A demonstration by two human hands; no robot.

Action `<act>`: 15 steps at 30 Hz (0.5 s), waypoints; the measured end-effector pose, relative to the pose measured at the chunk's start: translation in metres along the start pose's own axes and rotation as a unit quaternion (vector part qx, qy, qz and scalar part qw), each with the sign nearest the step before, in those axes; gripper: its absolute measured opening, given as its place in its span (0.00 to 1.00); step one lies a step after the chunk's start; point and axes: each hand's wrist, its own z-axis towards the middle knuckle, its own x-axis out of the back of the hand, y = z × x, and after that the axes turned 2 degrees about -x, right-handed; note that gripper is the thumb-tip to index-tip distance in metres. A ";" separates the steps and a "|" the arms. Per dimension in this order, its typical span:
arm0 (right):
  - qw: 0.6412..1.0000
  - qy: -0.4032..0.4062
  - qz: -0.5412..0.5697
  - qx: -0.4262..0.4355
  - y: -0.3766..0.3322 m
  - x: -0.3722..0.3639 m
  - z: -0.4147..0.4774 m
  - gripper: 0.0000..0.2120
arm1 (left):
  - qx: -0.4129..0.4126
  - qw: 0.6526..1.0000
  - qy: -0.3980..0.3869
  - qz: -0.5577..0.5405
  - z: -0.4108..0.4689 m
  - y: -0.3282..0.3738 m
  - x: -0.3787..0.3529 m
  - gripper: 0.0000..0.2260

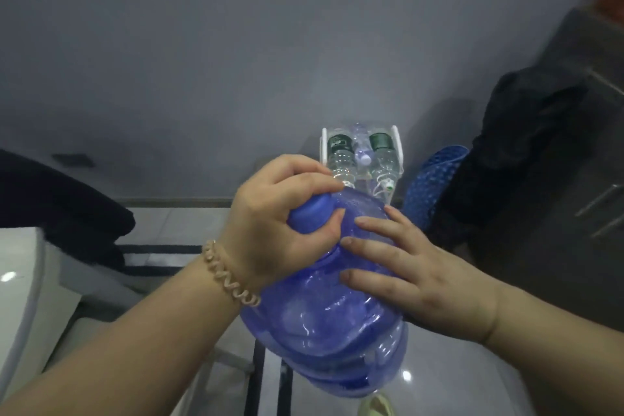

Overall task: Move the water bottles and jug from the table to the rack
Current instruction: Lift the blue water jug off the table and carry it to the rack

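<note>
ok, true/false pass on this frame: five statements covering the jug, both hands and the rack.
1. The left hand grips the capped neck of the translucent blue plastic jug. True.
2. The right hand is curled round a handle on the jug. False: its fingers lie straight against the jug's side.
3. The white rack holds nothing. False: clear bottles with dark green labels already sit in it.
4. A beige spiral band sits on the left wrist. True.
5. The jug stands upright on a table. False: it is held tilted between both hands, neck toward the rack.
</note>
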 end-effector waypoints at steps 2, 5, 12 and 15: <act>1.000 0.007 0.012 0.024 0.031 -0.015 0.021 0.23 | 0.018 1.000 0.015 0.015 0.013 -0.025 -0.001 0.10; 0.998 0.005 0.037 0.051 0.077 -0.042 0.060 0.20 | 0.046 0.998 0.023 0.034 0.037 -0.073 0.001 0.10; 0.998 -0.004 0.033 0.061 0.136 -0.099 0.138 0.29 | 0.068 0.996 0.029 0.047 0.072 -0.176 0.008 0.09; 0.998 0.012 0.041 0.052 0.160 -0.118 0.170 0.25 | 0.068 0.996 0.013 0.055 0.092 -0.214 0.016 0.09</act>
